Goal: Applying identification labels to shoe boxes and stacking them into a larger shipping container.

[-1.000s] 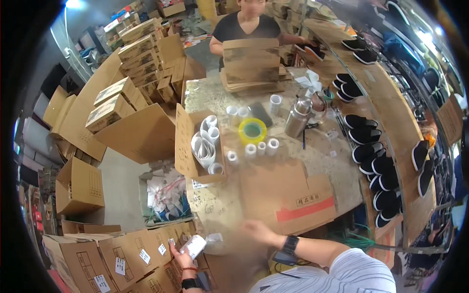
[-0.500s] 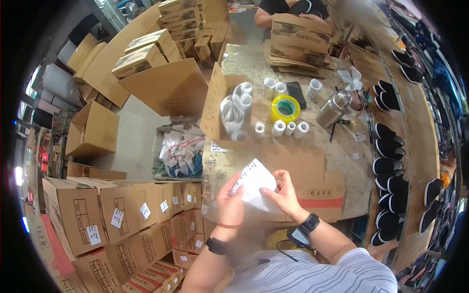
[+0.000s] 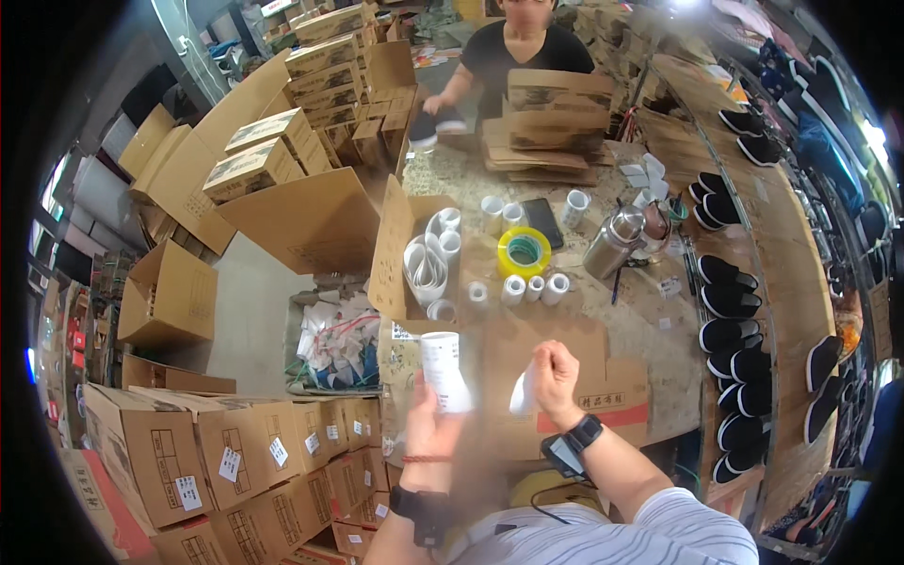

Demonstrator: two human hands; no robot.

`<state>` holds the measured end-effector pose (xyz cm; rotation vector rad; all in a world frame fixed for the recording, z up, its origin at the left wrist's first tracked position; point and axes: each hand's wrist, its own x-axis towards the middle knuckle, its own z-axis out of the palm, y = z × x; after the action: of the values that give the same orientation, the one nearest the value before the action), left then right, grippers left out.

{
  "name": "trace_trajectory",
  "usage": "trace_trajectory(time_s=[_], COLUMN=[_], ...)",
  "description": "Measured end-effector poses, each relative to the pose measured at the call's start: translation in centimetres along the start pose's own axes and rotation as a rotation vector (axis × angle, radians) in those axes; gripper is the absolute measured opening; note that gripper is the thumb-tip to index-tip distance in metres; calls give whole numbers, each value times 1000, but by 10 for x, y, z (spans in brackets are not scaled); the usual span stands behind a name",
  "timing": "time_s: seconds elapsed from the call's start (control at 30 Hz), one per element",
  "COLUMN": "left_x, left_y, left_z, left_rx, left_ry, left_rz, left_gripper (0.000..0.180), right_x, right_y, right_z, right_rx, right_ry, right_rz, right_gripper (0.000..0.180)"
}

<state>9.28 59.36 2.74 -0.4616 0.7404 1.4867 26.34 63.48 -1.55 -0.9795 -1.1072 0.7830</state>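
My left hand [image 3: 428,433] is closed round a roll of white printed labels [image 3: 441,360] that stands upright above the near table edge. My right hand [image 3: 556,379], apart from it, is closed in a fist with a small piece of white paper [image 3: 519,392] sticking out on its left side. Below that hand lies a flat cardboard sheet [image 3: 603,377] on the table. Just beyond my hands, several small white label rolls [image 3: 556,286] stand beside a roll of yellow-rimmed tape [image 3: 524,252]. A grey smudge blurs the space between my hands.
An open carton [image 3: 388,259] holds coiled white label strips. A metal flask [image 3: 614,240] and a dark phone [image 3: 542,224] are on the table. Black shoes [image 3: 730,301] line a shelf at right. Labelled cartons [image 3: 250,443] stack at left. Across the table a person holds black shoes [image 3: 438,124].
My hands have drawn apart; the white paper they both held is now a roll in my left and a small piece in my right. The person opposite has moved black shoes leftward.
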Motion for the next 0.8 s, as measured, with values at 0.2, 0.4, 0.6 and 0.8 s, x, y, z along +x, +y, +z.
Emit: trace_trajectory(time_s=[0.2,0.4,0.6,0.8], left_x=[9,11,24,22], left_y=[-20,-39,-3,0], left_z=[-9,-44,-68,-70], left_rx=[513,670,995,999], left_ry=[-261,-341,-152,-104], left_rz=[201,60,133,126], left_gripper=[46,48,44,37], right_x=[10,7,48,118], right_y=[-24,-8,76,114], right_z=[-25,-43,-122,-125], right_rx=[-119,-310,-684,-1116], right_ry=[-457,-796,-226,-184], right_rz=[361,447,260,243], right_gripper=[24,30,14,18])
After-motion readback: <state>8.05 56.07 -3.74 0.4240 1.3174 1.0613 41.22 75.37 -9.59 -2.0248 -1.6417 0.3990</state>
